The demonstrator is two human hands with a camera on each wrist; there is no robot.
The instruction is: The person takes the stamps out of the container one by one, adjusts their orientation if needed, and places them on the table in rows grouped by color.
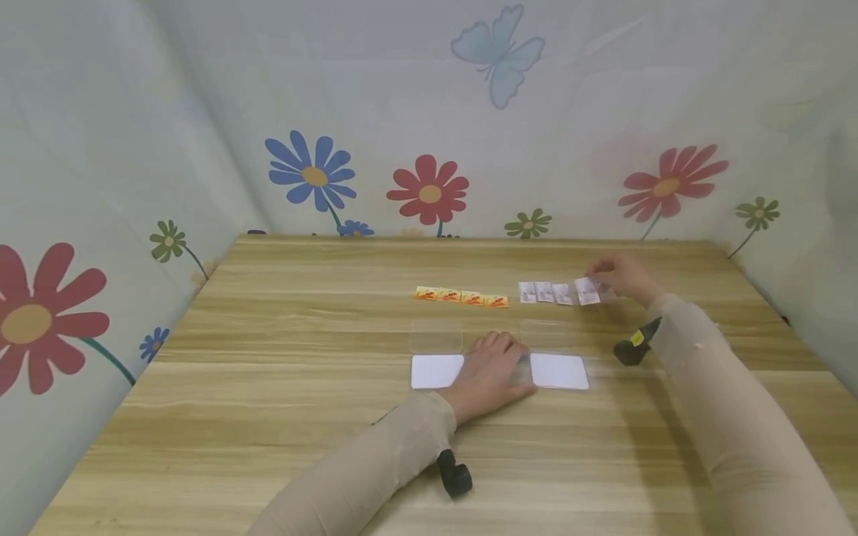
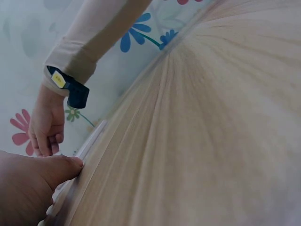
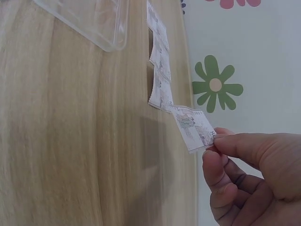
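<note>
My right hand [image 1: 622, 277] pinches a small white printed paper slip [image 3: 194, 128] at its edge, between thumb and fingertip. In the right wrist view its far end meets or overlaps a row of similar white slips [image 3: 161, 63], some with jagged edges. Left of that row, on the table, lies a line of yellow-and-red slips [image 1: 461, 296]. My left hand [image 1: 491, 376] rests palm down, fingers extended, between two white rectangles, a left one [image 1: 436, 371] and a right one [image 1: 559, 371]. What lies under its palm is hidden.
Behind the white rectangles sit two shallow clear plastic pieces, one on the left [image 1: 436, 337] and one on the right [image 1: 546, 334]. The wooden table [image 1: 268, 417] reaches back to a flower-printed cloth wall [image 1: 375, 97].
</note>
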